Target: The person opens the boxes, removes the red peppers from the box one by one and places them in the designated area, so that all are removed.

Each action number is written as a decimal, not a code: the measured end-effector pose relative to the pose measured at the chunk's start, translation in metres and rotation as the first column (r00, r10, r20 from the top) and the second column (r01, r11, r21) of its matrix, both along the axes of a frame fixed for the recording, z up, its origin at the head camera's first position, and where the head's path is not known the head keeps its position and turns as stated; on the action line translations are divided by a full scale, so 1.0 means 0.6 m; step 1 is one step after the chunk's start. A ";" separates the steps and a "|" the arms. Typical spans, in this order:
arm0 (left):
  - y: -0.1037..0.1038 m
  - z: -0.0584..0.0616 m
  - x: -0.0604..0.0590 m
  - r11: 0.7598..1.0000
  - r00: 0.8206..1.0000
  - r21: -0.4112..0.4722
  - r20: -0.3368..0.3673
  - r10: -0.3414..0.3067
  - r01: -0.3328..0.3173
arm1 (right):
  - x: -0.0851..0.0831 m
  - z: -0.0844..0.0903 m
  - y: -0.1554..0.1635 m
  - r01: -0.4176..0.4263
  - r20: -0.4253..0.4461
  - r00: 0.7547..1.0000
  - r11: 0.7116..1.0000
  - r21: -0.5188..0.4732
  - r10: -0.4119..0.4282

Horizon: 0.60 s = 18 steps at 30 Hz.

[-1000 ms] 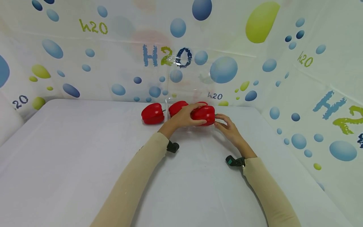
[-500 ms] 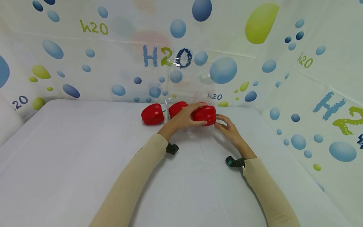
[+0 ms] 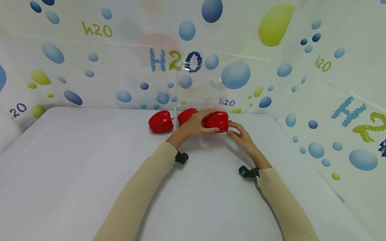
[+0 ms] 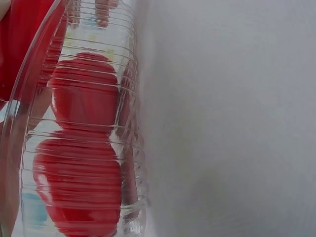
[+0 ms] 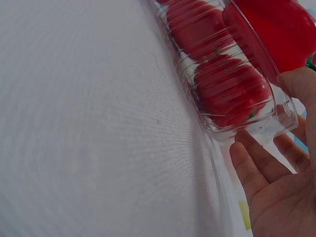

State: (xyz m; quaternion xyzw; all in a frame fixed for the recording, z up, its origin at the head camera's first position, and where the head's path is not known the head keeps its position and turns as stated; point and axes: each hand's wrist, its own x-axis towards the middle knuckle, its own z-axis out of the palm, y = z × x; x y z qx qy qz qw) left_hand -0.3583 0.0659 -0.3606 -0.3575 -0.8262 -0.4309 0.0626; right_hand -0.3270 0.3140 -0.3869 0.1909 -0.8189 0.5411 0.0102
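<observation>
Left hand: we find the left hand on a red bell pepper, its fingers curled over the top and near side, holding it above the clear plastic clamshell box.
Right hand: the right hand sits just right of that pepper, its fingers relaxed and spread at the box's end corner; we cannot tell whether they touch the plastic.
Box: we see it lying on the white counter toward the far edge; through its ribbed wall the wrist views show two red shapes inside.
Second pepper: partly hidden behind the left hand, within the box outline.
Third pepper: it rests on the counter, just left of the box, apart from both hands.
Surroundings: we note a bubble-printed backdrop behind the counter.
</observation>
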 end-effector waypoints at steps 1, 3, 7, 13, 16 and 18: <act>0.000 0.000 0.001 1.000 1.000 -0.003 -0.003 -0.001 0.001 | 0.006 0.006 -0.003 -0.001 0.002 1.000 1.000 0.006 0.001; 0.000 0.000 0.001 1.000 1.000 -0.006 -0.009 -0.002 0.002 | 0.011 0.011 -0.004 -0.004 -0.003 1.000 1.000 0.013 0.004; 0.001 0.001 0.002 1.000 1.000 -0.006 -0.019 -0.009 0.009 | 0.006 0.005 0.000 0.000 0.002 1.000 1.000 0.010 0.000; 0.001 0.002 0.004 1.000 1.000 -0.014 -0.022 -0.001 0.001 | 0.026 0.025 -0.008 -0.005 0.016 1.000 1.000 0.010 0.005; 0.000 0.002 0.005 1.000 1.000 -0.020 -0.031 -0.001 0.000 | 0.030 0.027 -0.009 -0.005 0.026 1.000 1.000 0.011 0.004; 0.000 0.002 0.005 1.000 0.999 -0.024 -0.035 -0.003 0.002 | 0.031 0.028 -0.009 -0.004 0.034 0.999 1.000 0.013 0.003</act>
